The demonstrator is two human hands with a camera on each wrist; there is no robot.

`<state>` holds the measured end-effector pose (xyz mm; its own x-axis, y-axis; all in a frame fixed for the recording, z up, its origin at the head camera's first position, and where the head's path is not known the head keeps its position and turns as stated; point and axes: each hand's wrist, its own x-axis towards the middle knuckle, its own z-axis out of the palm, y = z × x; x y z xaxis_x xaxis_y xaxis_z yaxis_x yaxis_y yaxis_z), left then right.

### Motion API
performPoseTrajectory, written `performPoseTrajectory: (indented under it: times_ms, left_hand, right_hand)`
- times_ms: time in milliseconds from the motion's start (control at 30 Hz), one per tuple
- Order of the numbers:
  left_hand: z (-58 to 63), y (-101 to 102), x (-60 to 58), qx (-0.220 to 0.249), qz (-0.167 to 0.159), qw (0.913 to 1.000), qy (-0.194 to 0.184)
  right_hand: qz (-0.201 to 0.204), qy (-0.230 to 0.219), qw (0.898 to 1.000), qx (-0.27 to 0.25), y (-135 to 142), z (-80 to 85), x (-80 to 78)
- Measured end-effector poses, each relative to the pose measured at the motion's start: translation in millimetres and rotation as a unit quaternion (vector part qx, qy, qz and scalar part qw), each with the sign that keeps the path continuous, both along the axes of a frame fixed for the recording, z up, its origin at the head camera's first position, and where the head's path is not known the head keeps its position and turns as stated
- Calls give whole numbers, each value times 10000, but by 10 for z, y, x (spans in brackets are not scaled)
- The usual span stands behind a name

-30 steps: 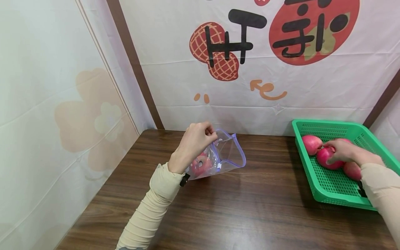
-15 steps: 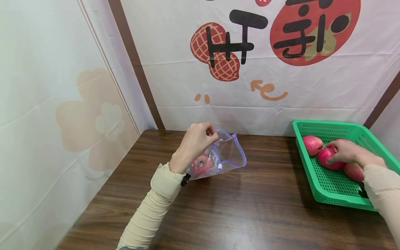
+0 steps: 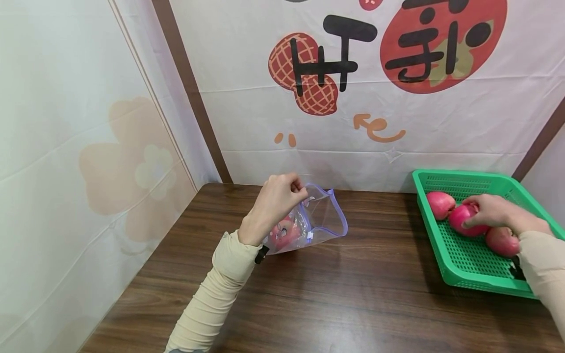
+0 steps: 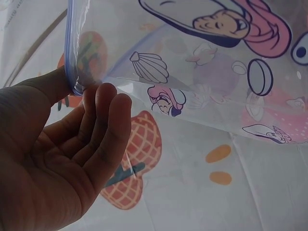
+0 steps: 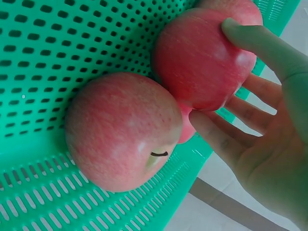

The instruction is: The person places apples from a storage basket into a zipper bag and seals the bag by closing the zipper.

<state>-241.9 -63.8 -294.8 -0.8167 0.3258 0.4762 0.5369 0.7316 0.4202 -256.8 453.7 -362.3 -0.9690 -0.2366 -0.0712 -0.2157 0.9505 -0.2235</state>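
Observation:
My left hand (image 3: 275, 198) pinches the purple zip rim of a clear plastic zip bag (image 3: 326, 228) printed with cartoon shells and figures. The bag's mouth gapes to the right, and something reddish shows through its lower part. Over at the right, my right hand (image 3: 499, 213) grips a red apple (image 5: 202, 57) in the green basket (image 3: 459, 279), its thumb on one side and fingers on the other. Beside it lies another apple (image 5: 120, 132) with a short dark stem. A further apple (image 3: 440, 205) rests against the basket's left side.
The brown wooden table (image 3: 353, 299) carries both bag and basket. Behind it hangs a white printed cloth (image 3: 247, 122), and another cloth (image 3: 88, 196) closes off the left side. The basket's perforated walls rise around the apples.
The right hand has shifted slightly to the right, uncovering more of the near apple, and the apple it grips has moved a little. The left hand and bag stay in place.

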Motion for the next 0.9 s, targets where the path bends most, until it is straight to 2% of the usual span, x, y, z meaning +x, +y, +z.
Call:
performPoseTrajectory:
  times_ms: [500, 900]
  left_hand:
    - [-3, 15, 3, -7, 6, 10000, -9]
    - [5, 11, 8, -23, -5, 10000, -18]
  right_hand:
    - [182, 629, 9975, 254, -143, 258, -51]
    - [209, 746, 9970, 29, -304, 388, -40]
